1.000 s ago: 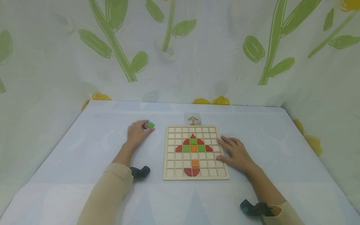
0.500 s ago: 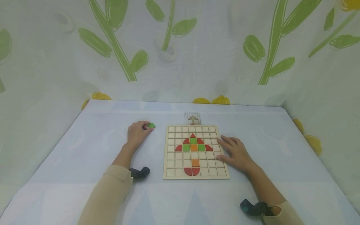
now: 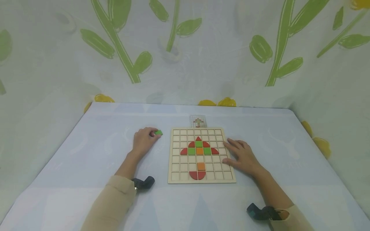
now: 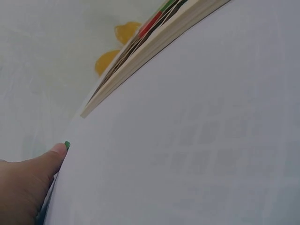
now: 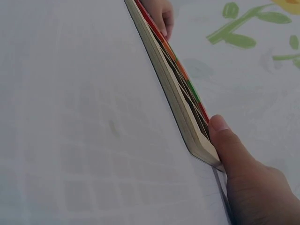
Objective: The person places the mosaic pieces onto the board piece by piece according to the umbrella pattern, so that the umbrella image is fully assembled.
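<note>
Between thumb and fingers, my left hand [image 3: 142,141] pinches a small green square tile [image 3: 159,132], left of the wooden grid board [image 3: 202,183]. Only a sliver of that tile [image 4: 67,145] shows past the thumb in the left wrist view. On the board, red, green and orange pieces form a pattern: a red triangle [image 3: 198,139] on top, green squares [image 3: 191,151] around an orange one, red curved pieces at the sides and bottom. My right hand [image 3: 242,158] rests at the board's right edge, fingers spread, with its thumb [image 5: 218,124] on the rim in the right wrist view.
A small pattern card [image 3: 198,121] lies just behind the board, partly tucked against its far edge. The table [image 3: 185,208] has a pale cover, and a wall cloth [image 3: 214,64] with green leaves rises behind it. Both wrists carry dark camera mounts [image 3: 144,183].
My left hand has tightened its pinch on the green tile and moved slightly right and nearer, bringing the tile along. The right hand and the board stay put.
</note>
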The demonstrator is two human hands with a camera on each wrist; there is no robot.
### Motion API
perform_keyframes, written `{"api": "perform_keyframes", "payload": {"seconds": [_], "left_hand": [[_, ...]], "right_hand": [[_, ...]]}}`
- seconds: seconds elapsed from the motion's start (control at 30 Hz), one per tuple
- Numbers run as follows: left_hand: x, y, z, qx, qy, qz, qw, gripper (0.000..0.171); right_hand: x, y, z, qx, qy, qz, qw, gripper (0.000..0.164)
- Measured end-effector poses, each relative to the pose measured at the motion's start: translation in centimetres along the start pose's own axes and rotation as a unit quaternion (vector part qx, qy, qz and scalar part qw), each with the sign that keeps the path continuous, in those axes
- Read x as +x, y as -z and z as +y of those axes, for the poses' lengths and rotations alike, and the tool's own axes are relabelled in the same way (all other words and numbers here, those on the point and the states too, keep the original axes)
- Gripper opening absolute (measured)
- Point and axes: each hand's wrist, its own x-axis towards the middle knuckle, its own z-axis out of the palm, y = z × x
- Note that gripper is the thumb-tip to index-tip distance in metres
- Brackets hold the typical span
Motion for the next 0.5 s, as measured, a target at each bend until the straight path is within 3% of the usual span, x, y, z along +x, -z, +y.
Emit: {"api": "perform_keyframes", "payload": {"seconds": [0.5], "left_hand": [[-1.2, -0.5, 1.3, 0.001, -0.009, 0.005, 0.9999, 0.037]], "right_hand": [[0.0, 0.1, -0.2, 0.007, -0.002, 0.000, 1.000, 0.072]]}}
